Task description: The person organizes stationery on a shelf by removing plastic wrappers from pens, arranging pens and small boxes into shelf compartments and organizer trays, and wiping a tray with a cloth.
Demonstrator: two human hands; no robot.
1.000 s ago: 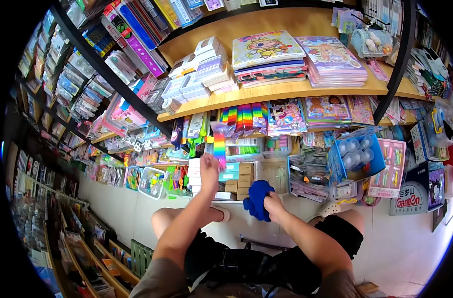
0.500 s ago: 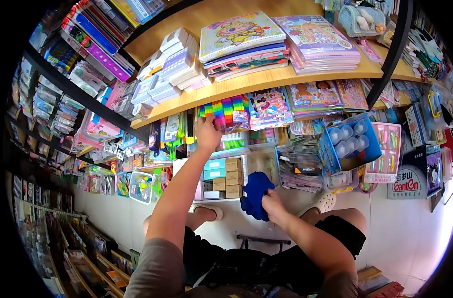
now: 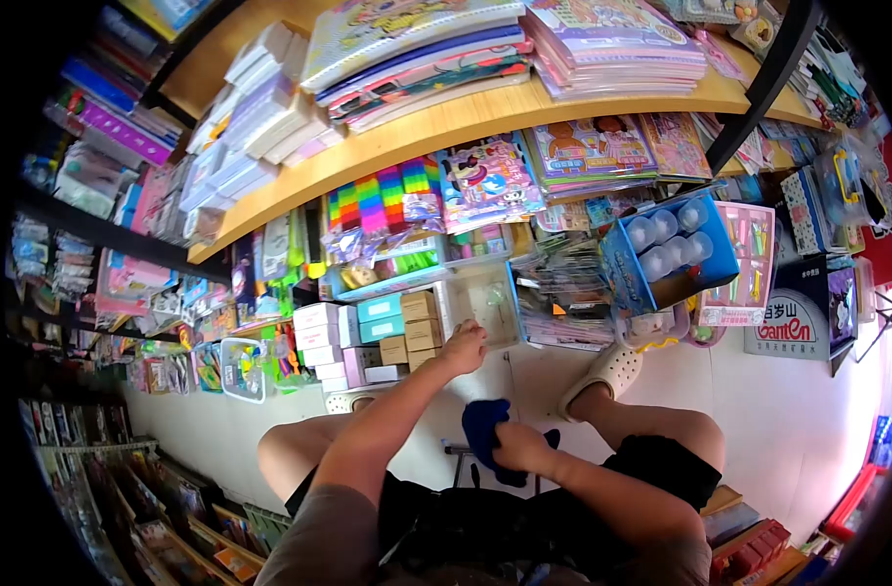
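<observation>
My right hand [image 3: 524, 449] is closed around a crumpled dark blue cloth [image 3: 482, 430], held low in front of my lap. My left hand [image 3: 464, 349] is at the front edge of a clear plastic bin [image 3: 490, 303] under the shelf. Its fingers are curled, and I cannot tell whether they grip the rim. Just left of that hand stand small brown boxes [image 3: 422, 334] and teal boxes [image 3: 380, 318]. Behind these, rainbow-coloured packs [image 3: 382, 198] lie beside a cartoon-covered pack [image 3: 490, 181].
A wooden shelf [image 3: 387, 151] with stacked books [image 3: 612, 49] juts out above. To the right are a blue box of clear cups [image 3: 666, 249] and a Ganten carton [image 3: 793, 317]. White boxes [image 3: 317, 337] stand left. A folding stool's dark frame [image 3: 459, 451] shows between my legs.
My left hand has come down from the rainbow-coloured packs to the clear bin's front edge. My right hand has drawn the blue cloth closer to my lap. The view has shifted slightly.
</observation>
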